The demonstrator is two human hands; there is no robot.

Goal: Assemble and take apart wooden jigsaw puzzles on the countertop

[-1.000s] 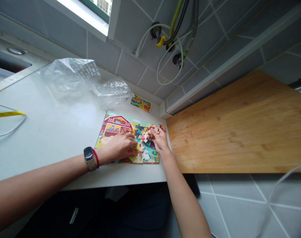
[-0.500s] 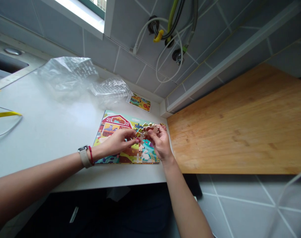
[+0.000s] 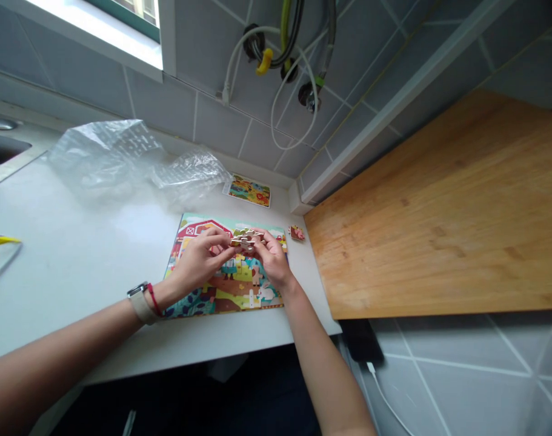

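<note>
Head view: left hand, right hand pinching joined jigsaw pieces above farm puzzle.

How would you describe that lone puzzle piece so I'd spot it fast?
On the white countertop, find the farm jigsaw puzzle with its red barn. Just off its top right corner sits a small pink-patterned piece, the only one outside its edge.

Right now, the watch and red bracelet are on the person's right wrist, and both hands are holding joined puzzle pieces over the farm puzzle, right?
Not quite: the head view shows the watch and red bracelet on the left wrist, not the right. The rest is right: the left hand and right hand hold the joined puzzle pieces over the farm puzzle.
</note>
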